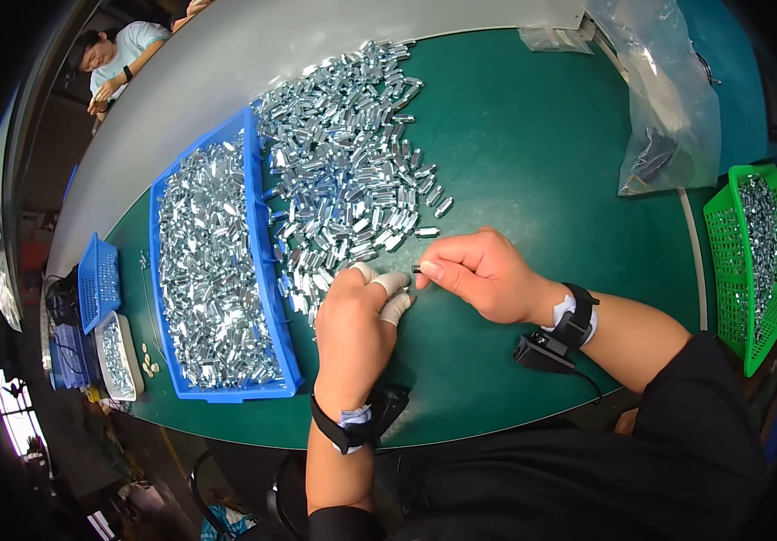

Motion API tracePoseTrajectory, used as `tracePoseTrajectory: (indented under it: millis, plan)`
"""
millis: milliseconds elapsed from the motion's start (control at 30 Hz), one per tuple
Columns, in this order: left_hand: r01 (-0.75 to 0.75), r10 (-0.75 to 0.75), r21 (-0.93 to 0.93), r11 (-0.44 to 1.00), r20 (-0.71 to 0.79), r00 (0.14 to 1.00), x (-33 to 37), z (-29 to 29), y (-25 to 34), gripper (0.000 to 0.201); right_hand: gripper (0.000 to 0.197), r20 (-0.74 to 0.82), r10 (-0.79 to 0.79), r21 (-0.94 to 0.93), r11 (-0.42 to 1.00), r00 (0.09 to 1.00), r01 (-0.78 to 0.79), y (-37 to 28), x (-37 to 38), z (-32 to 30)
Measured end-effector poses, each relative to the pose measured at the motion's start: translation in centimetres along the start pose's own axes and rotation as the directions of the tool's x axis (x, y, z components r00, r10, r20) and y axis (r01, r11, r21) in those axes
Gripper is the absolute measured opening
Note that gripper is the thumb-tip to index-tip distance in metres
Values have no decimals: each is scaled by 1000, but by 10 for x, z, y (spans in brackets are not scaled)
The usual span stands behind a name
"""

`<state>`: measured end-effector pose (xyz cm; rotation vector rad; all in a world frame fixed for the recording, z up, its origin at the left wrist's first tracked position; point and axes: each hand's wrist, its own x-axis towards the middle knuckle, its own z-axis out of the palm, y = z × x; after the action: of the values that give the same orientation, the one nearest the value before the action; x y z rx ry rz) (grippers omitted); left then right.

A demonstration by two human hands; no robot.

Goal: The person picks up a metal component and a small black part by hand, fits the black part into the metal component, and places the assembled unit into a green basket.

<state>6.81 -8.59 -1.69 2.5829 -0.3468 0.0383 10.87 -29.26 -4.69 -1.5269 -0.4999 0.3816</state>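
My right hand point(487, 278) is closed in a pinch, thumb against forefinger, on a small dark piece point(416, 269) whose kind is too small to tell. Close by on its left, my left hand point(350, 316) has its fingers drawn together, pale finger cots on the tips. Whatever they hold, if anything, is hidden. Both hands are over the near edge of a loose pile of shiny silver six-sided metal pieces point(343, 153), which lies on the green tabletop point(514, 144). A blue tray point(266, 261) beside the pile is full of similar pieces.
At far right stands a green basket point(733, 270) with small metal parts. A clear plastic bag point(677, 117) lies at the back right. On the left are a small blue basket point(98, 279) and a white tray point(127, 370) of parts. Another person point(127, 59) sits at far left.
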Motion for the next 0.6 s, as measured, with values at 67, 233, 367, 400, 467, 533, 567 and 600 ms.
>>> tracePoseTrajectory:
  millis: [67, 233, 367, 400, 467, 533, 567, 600]
  plan:
    - [-31, 18, -143, 989, -90, 996, 4, 0, -2, 26, 28, 9, 17, -8, 1000, 1000, -17, -5, 1, -2]
    - [168, -323, -705, 689, -91, 942, 2, -7, -3, 14, 27, 30, 18, -59, 998, 999, -16, -5, 3, -3]
    - [120, -413, -931, 344, -36, 910, 9, -11, 8, 10, 26, 29, -28, -92, 995, 999, 31, -4, 3, -2]
    - [121, -412, -931, 346, -35, 910, 8, -10, 6, 10, 25, 31, -38, -98, 994, 999, 41, -3, 3, -2]
    - [152, -373, -932, 330, 19, 928, 5, -5, -2, 11, 25, 39, -44, -98, 994, 998, 48, -5, 4, -3]
    - [172, -352, -929, 328, 49, 935, 4, -5, -2, 11, 24, 60, -53, -97, 994, 997, 59, -7, 4, -3]
    - [190, -346, -919, 345, 64, 936, 3, -3, 2, 11, 24, 56, -55, -91, 994, 997, 60, -6, 3, -2]
    - [208, -340, -908, 363, 79, 937, 3, -2, 6, 11, 23, 31, -69, -78, 994, 997, 71, -4, 3, -2]
